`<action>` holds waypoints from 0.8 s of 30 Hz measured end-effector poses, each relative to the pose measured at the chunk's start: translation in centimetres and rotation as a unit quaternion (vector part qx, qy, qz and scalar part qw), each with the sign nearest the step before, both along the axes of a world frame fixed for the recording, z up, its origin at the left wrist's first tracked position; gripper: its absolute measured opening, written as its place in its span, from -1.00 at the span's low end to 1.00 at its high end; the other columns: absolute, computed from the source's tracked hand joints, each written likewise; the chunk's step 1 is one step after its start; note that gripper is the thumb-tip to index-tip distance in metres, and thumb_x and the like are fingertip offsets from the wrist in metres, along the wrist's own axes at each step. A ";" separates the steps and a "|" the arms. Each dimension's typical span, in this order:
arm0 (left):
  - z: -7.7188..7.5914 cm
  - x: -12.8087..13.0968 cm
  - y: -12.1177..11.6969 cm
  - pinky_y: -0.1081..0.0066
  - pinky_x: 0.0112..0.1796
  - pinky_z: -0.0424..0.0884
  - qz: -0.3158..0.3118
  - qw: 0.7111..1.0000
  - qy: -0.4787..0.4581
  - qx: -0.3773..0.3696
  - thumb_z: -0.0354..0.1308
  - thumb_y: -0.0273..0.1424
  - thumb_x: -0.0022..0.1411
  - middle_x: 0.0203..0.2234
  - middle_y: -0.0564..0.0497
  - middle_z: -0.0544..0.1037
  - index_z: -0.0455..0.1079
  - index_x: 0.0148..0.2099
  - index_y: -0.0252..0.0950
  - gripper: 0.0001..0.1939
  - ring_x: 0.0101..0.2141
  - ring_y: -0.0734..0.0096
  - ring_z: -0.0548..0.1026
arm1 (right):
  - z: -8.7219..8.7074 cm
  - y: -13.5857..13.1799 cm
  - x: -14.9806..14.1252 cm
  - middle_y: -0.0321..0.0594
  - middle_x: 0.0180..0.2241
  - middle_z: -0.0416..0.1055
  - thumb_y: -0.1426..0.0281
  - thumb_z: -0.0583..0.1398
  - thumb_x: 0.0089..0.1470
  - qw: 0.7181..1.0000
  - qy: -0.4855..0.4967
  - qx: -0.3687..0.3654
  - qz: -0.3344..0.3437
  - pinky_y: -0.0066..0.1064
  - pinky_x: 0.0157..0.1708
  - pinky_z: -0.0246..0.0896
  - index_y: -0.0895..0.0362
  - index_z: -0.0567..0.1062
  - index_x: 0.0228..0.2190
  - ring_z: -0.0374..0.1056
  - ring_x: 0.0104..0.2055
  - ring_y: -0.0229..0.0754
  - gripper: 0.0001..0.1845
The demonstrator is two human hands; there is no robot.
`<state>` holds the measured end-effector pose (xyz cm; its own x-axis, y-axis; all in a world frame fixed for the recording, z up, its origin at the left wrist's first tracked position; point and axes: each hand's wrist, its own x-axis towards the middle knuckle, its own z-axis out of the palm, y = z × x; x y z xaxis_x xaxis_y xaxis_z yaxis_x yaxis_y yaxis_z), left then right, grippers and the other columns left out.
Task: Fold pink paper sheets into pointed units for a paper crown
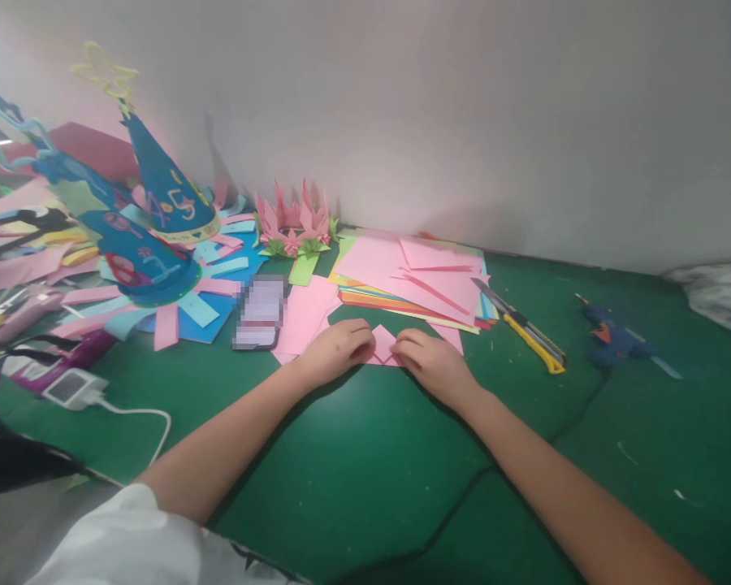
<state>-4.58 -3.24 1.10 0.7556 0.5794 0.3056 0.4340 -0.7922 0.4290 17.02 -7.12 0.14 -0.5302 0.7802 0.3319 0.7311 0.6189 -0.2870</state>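
A small folded piece of pink paper (382, 345) lies on the green tabletop, its top edges forming a point. My left hand (339, 351) pinches its left side with curled fingers. At its right side my right hand (431, 360) grips the paper the same way, fingertips closed on it. Just beyond are loose pink sheets (308, 307) and a stack of coloured paper (395, 272) with pink on top. Both hands cover the outer corners of the folded piece.
A phone (259, 313) lies left of my hands. A yellow utility knife (533, 331) and a blue glue gun (615, 337) with its cord lie to the right. Blue paper cone hats (164, 183), a pink paper crown (296, 219) and a white charger (76, 388) stand or lie left.
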 end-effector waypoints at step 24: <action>0.8 0.0 -1.3 0.43 -0.24 0.30 -0.011 0.987 0.150 0.062 -0.08 -0.54 0.31 -0.29 -0.04 0.45 0.41 -0.31 -0.37 -0.75 -0.26 0.37 0.37 | -0.1 -1.4 -0.7 -0.17 -0.31 0.43 0.49 -0.01 0.22 0.991 -0.113 0.055 -0.053 -0.41 -0.39 0.07 0.16 0.50 -0.30 0.28 -0.36 -0.22 -0.73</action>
<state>-4.54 -4.51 1.95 0.8350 0.5336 0.1344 0.5083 -0.8415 0.1828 16.36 -8.51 0.04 -0.5176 0.8014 0.2998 0.8315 0.5538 -0.0448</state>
